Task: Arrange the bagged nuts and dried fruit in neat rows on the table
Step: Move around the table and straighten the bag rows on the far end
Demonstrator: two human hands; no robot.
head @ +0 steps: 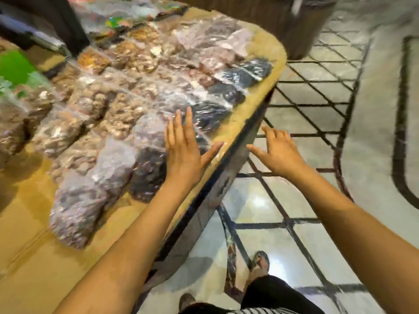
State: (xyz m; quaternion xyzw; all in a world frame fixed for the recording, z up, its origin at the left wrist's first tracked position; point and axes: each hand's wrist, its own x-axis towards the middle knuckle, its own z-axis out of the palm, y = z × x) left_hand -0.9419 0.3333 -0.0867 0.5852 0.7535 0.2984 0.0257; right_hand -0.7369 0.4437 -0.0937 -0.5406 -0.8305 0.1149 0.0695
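Observation:
Several clear bags of nuts and dried fruit lie in slanted rows on the cardboard-covered table (254,123). A row of dark dried-fruit bags (229,91) runs along the right edge. Pale purple-grey bags (90,196) lie nearest me, with brown nut bags (118,109) further left. My left hand (183,146) rests flat with fingers spread on a dark bag (149,171) near the table's right edge. Off the table edge, my right hand (278,150) hovers over the floor with its fingers apart and holds nothing.
Green packaging (13,69) sits at the far left and colourful packets (118,21) at the back. A dark post (68,23) stands behind the table. Bare cardboard (34,257) spreads at the near left. Patterned floor (317,105) lies to the right, my feet below.

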